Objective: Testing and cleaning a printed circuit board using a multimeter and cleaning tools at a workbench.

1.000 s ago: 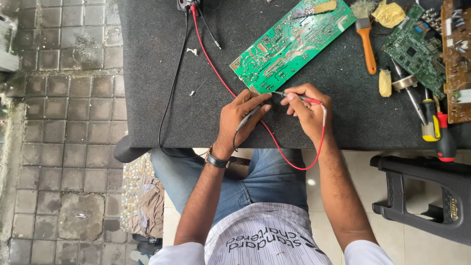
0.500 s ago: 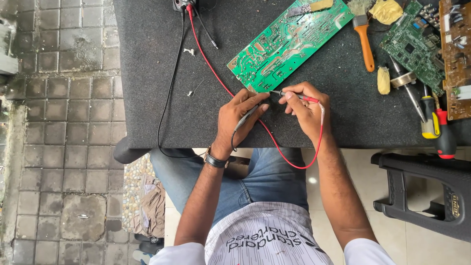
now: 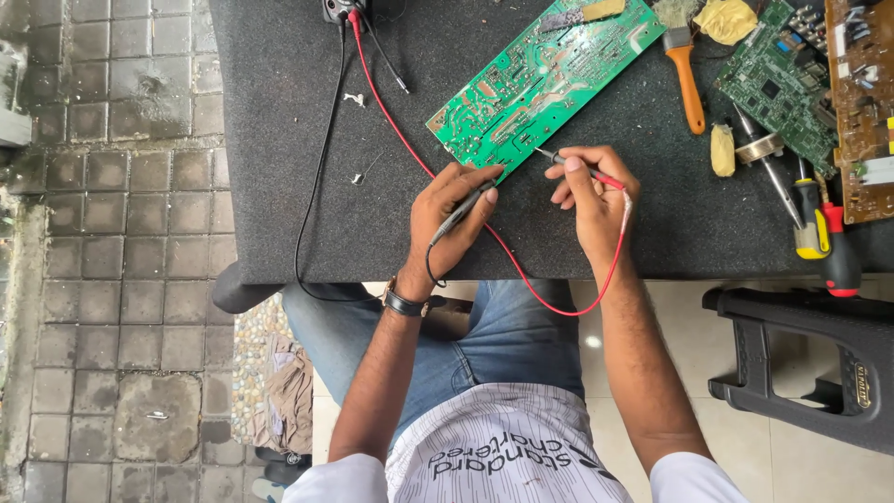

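Note:
A long green circuit board (image 3: 540,79) lies slanted on a dark grey mat (image 3: 298,140). My left hand (image 3: 452,214) grips a black test probe (image 3: 466,207), its tip at the board's near edge. My right hand (image 3: 591,200) pinches a red test probe (image 3: 570,164), whose metal tip touches the board's lower edge. A red lead (image 3: 400,130) and a black lead (image 3: 317,177) run from the probes to a meter (image 3: 345,7) at the top of the mat.
At the right lie an orange-handled brush (image 3: 687,74), a smaller green board (image 3: 778,84), a brown board (image 3: 861,102), a solder roll (image 3: 759,147), yellow and red screwdrivers (image 3: 824,237) and yellow cloths (image 3: 726,19). A black plastic stool (image 3: 810,359) stands beyond the table edge.
Both hands stay on the probes at the board's near edge. The view has shifted slightly; the probe tips have barely moved.

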